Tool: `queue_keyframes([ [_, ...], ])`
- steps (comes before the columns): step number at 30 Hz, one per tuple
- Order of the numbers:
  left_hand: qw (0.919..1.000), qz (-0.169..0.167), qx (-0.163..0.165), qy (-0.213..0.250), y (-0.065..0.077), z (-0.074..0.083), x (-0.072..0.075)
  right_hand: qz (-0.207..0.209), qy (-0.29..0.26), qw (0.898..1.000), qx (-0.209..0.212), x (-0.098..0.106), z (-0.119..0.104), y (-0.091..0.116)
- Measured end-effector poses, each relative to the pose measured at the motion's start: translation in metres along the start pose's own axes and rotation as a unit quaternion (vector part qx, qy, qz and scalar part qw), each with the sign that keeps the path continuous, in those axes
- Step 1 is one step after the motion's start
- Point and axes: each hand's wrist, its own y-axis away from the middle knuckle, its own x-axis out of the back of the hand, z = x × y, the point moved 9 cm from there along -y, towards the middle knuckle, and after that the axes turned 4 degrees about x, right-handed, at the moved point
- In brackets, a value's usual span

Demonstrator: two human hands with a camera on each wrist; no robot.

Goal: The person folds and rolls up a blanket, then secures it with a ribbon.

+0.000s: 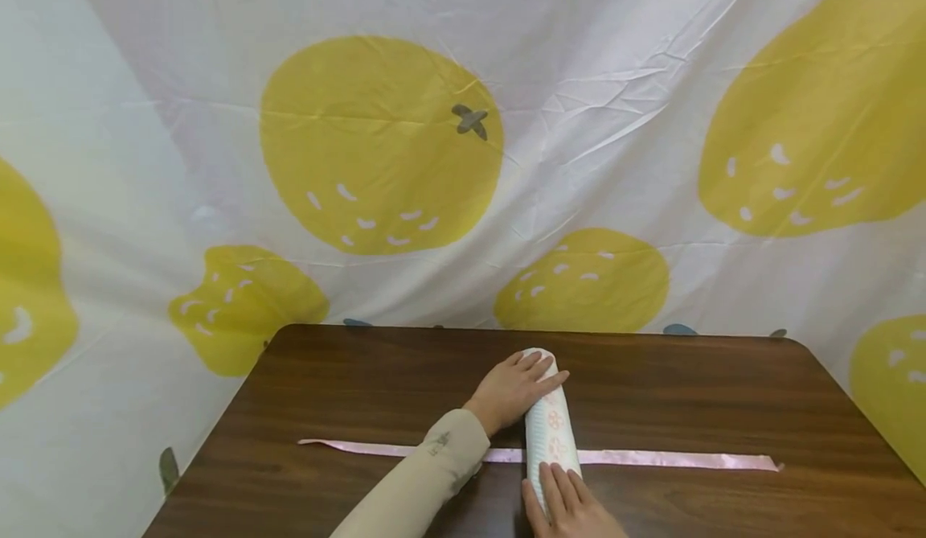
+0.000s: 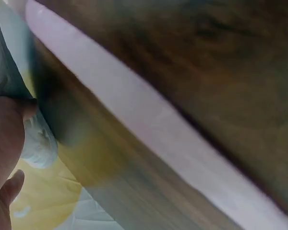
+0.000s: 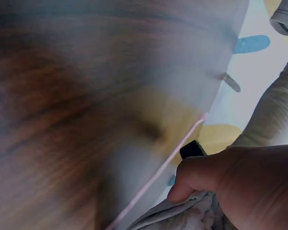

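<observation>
A rolled white diaper (image 1: 553, 425) with pale pink prints and a bluish ribbed side lies lengthwise on the brown table. It crosses over a pink satin ribbon (image 1: 673, 459) stretched left to right beneath it. My left hand (image 1: 510, 393) rests on the diaper's far end, fingers extended across the top. On the near end lies my right hand (image 1: 571, 506), its fingers straight along the surface. The left wrist view shows the ribbon close up and part of the diaper (image 2: 38, 143) beside the hand. In the right wrist view the thumb touches the diaper's layered edge (image 3: 182, 211).
The dark wood-grain table (image 1: 376, 369) has rounded far corners. Behind it hangs a white cloth (image 1: 579, 120) printed with yellow fruit. The ribbon's tapered left end and wider right end both lie on the tabletop.
</observation>
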Motion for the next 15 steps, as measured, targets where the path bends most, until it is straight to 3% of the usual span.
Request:
queue_keyframes([
  [10, 0.997, -0.067, 0.027, 0.027, 0.007, 0.001, -0.01, 0.013, 0.004, 1.0, 0.003, -0.016, -0.014, 0.009],
  [15, 0.9961, -0.079, 0.032, 0.025, 0.01, 0.004, -0.012, 0.057, 0.016, 0.998, -0.01, -0.014, -0.019, 0.011],
])
